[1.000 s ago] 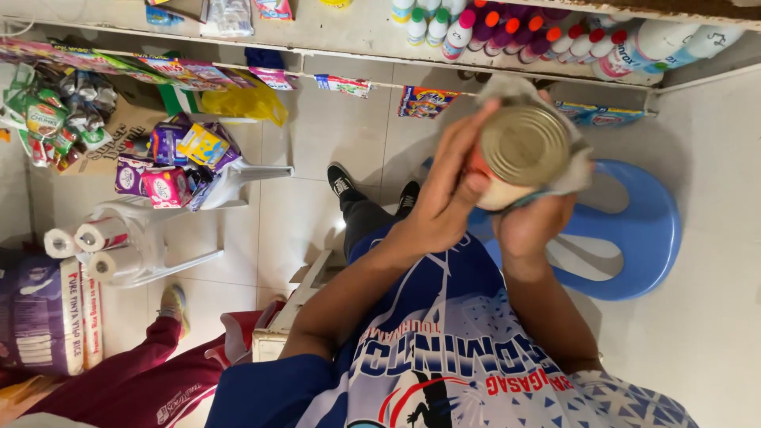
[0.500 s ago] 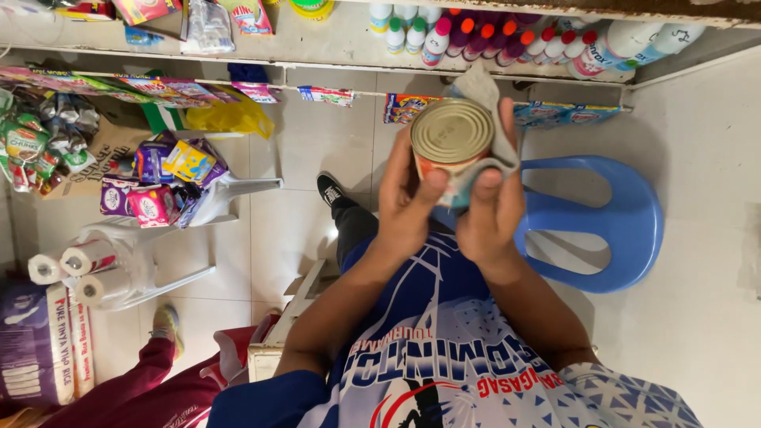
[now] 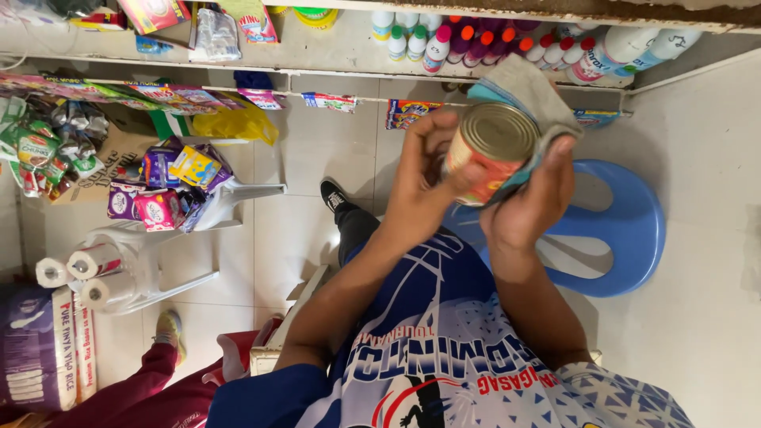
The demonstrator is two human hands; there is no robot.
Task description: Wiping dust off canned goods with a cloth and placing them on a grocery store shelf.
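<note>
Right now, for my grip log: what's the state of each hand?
Left hand: closed around the tin can.
Right hand: closed on the grey cloth, pressing it against the tin can.

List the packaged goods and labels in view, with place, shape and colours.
Tin can: between both hands, round, gold lid, red-orange label.
Bottles: top shelf, white with pink, green and orange caps.
Snack packets: left white rack, purple, pink, yellow.
Sack: bottom left, purple.
Paper rolls: left, white.

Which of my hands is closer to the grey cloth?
Right. The right hand presses the grey cloth against the can; the left hand grips the can's opposite side.
</note>
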